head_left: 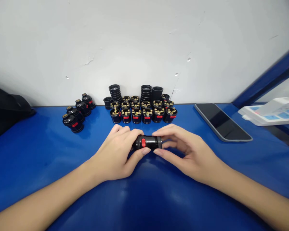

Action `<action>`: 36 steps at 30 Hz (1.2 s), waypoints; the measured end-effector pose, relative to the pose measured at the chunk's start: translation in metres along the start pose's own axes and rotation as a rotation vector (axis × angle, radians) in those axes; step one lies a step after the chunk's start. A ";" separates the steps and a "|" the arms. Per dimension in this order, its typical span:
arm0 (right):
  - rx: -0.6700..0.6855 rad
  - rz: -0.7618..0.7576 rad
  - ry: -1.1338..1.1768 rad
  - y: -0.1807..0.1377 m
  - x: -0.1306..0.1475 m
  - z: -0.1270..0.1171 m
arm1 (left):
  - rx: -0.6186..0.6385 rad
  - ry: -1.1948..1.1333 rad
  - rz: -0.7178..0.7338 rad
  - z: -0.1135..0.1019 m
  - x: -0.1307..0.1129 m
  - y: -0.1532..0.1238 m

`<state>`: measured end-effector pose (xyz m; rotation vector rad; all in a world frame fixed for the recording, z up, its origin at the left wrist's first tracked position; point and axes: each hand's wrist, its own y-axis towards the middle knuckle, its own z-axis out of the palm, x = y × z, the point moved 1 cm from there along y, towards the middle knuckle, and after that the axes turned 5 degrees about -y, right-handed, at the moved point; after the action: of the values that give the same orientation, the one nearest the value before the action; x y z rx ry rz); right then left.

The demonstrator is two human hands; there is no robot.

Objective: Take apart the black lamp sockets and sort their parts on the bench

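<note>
A black lamp holder [148, 141] with a red switch lies sideways between my two hands, just above the blue table. My left hand [120, 149] is closed around its left end, the thumb below the red switch. At the right end, the fingertips and thumb of my right hand [185, 149] pinch the black rim. Behind the hands stand rows of open black socket bodies [146, 115] with brass contacts and red switches. Stacks of black threaded rings [115, 93] rise at the back of these rows.
Several closed lamp holders [73, 123] with brass tops form a slanting row at the left. To the right lie a phone [223, 122] and a white power strip [267, 115]. A black bag-like thing [7, 109] sits at the far left, and a white wall [139, 41] backs the table.
</note>
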<state>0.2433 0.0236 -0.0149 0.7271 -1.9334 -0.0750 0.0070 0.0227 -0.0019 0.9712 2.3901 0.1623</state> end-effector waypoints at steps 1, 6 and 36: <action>-0.018 -0.056 -0.024 -0.001 0.000 0.000 | 0.008 -0.016 -0.026 0.000 0.000 0.000; -0.005 -0.022 -0.052 -0.003 0.001 0.000 | -0.011 -0.042 -0.017 0.000 0.001 0.001; 0.037 0.034 0.028 0.000 -0.004 -0.002 | -0.121 -0.055 0.037 0.000 0.004 -0.002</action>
<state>0.2457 0.0264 -0.0176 0.7164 -1.9245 -0.0078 0.0036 0.0239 -0.0041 0.9521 2.2852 0.2867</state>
